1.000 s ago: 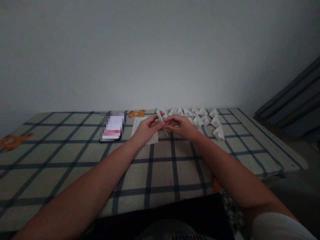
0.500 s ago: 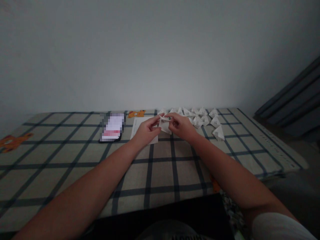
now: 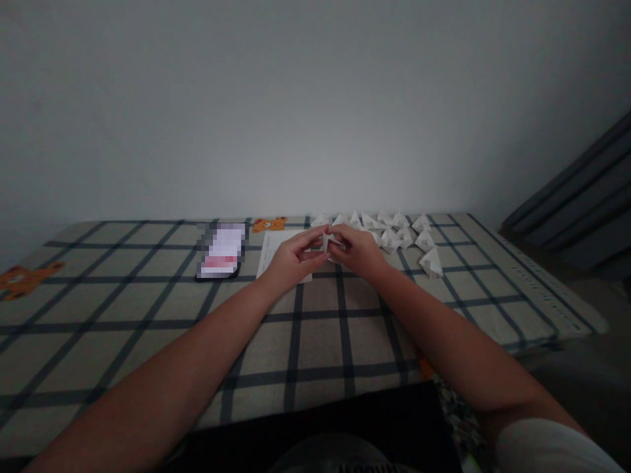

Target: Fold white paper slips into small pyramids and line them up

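Folded paper piece (image 3: 329, 242) pinched between fingertips of left hand (image 3: 294, 258) and right hand (image 3: 359, 251), frame centre, above checked tablecloth (image 3: 148, 309).

Home room: checked tablecloth (image 3: 148, 309) with bear prints, plain wall (image 3: 296, 98).

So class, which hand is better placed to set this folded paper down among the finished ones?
Probably the right hand: it pinches the folded paper piece and sits beside the pile of folded pieces; the left hand lies farther away.

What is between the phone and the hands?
A flat white paper sheet lies on the table between the phone and the left hand, in the head view.
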A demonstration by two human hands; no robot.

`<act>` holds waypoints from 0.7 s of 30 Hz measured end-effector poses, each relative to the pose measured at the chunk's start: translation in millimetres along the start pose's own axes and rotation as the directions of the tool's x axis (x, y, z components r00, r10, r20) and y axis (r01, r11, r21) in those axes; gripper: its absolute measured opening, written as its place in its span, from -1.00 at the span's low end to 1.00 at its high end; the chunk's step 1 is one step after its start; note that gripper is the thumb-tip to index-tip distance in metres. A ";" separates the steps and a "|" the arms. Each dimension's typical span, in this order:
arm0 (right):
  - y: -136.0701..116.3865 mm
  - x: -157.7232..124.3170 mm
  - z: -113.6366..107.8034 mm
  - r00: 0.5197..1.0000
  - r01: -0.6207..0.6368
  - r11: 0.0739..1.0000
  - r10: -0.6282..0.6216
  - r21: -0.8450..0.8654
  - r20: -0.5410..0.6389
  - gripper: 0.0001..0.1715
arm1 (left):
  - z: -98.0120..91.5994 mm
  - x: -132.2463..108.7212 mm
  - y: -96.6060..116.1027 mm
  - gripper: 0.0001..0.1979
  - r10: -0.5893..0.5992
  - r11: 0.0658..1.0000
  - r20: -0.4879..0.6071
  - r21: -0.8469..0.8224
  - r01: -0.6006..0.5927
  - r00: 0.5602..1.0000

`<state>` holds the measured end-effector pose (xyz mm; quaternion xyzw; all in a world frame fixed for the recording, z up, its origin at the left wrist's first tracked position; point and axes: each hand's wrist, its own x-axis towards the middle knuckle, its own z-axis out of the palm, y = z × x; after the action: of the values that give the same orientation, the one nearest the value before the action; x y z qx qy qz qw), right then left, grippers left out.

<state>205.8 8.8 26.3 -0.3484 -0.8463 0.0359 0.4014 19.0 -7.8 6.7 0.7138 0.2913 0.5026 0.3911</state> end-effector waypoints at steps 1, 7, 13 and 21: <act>-1.1 0.4 -0.1 1.000 -0.004 1.000 0.004 -0.013 -0.005 -0.67 | -0.2 -0.1 -0.8 -0.44 0.004 1.000 -0.002 0.006 -0.004 1.000; 2.0 0.8 -0.9 0.999 0.035 0.999 -0.035 -0.011 0.032 -0.59 | -2.9 0.6 5.4 -0.51 0.018 1.000 -0.047 0.010 -0.018 0.999; 12.1 -2.2 -1.3 0.988 0.156 0.987 -0.157 0.036 0.015 -0.45 | 2.0 7.2 6.2 -0.44 -0.225 0.888 -0.129 -0.435 0.148 0.966; 6.2 -3.9 0.0 0.985 0.158 0.987 -0.160 0.036 0.064 -0.40 | 2.5 10.7 -0.2 -0.73 -0.448 0.775 -0.104 -0.541 0.327 0.888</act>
<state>211.0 11.1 21.6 -0.2721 -0.8837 0.0280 0.3799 24.8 0.3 11.3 0.4464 0.3321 0.5475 0.6251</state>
